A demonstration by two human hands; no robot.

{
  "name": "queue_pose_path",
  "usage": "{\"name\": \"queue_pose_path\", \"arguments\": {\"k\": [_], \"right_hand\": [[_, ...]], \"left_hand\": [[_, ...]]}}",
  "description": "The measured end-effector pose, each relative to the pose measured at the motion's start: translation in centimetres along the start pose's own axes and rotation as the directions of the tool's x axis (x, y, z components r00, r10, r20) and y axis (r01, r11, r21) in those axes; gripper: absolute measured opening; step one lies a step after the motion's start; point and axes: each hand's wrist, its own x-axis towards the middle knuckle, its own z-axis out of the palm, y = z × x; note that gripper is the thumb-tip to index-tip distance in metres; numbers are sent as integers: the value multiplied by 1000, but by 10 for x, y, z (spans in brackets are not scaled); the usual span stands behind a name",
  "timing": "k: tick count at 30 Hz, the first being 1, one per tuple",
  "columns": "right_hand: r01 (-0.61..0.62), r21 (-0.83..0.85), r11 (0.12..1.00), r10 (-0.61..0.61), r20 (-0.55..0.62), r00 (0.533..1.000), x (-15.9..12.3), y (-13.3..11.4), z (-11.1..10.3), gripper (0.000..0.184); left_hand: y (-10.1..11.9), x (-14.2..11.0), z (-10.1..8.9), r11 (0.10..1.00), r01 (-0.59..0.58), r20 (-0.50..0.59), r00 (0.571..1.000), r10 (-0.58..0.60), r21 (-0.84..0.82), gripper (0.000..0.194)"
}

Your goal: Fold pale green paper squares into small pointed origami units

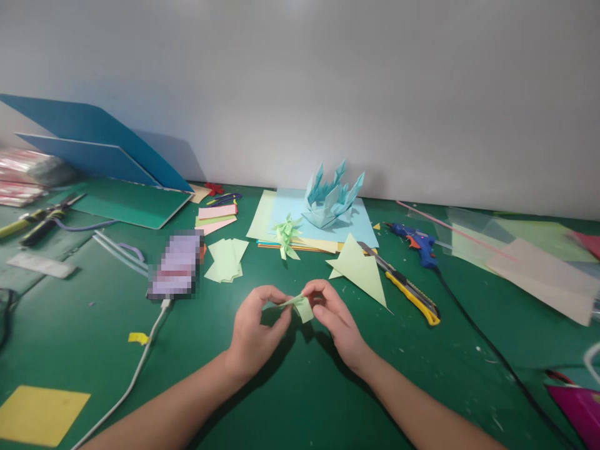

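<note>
A small folded piece of light green paper [304, 309] is held between my two hands, above the green tabletop. My left hand [257, 325] pinches its left end with thumb and forefinger. On the other side, my right hand [336, 325] grips its right edge with the fingertips. Just beyond stands a light green folded paper piece [287, 236] with pointed leaves. Behind it a blue folded paper piece [330, 203] with upright points rests on sheets of paper [365, 232]. Light green paper triangles [359, 265] lie right of my hands, and small green paper pieces [226, 261] lie to the left.
A yellow utility knife [412, 294] and a blue glue gun [422, 244] with a black cord lie to the right. At left are a pixelated phone [178, 265] on a white cable, pliers [44, 222], a blue folder [107, 156] and a yellow paper [42, 415].
</note>
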Motion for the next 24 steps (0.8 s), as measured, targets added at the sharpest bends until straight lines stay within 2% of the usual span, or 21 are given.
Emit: {"name": "queue_pose_path", "arguments": {"k": [3, 8, 11, 15, 17, 19, 24], "right_hand": [[-75, 20, 997, 76, -22, 997, 2, 1, 0, 10], [-96, 28, 995, 97, -24, 995, 4, 0, 0, 17], [-116, 16, 993, 116, 2, 993, 5, -1, 0, 20], [-157, 3, 988, 157, 18, 987, 6, -3, -1, 22], [-168, -10, 986, 168, 12, 986, 6, -3, -1, 21], [-164, -16, 986, 165, 5, 986, 7, -2, -1, 20], [-106, 19, 994, 106, -6, 994, 6, 1, -2, 17]], "left_hand": [[-1, 0, -1, 997, -68, 58, 996, 66, 27, 11], [-6, -2, 2, 999, 46, 95, 994, -45, -8, 17], [-9, -2, 4, 999, 42, 107, 993, -43, 8, 20], [-9, 3, 0, 995, -100, 134, 986, 102, -29, 17], [-8, 8, -3, 977, -205, 183, 960, 213, -64, 17], [-8, 12, -6, 961, -274, 230, 933, 275, -39, 20], [-12, 15, -6, 952, -305, 249, 921, 298, -13, 26]]}}
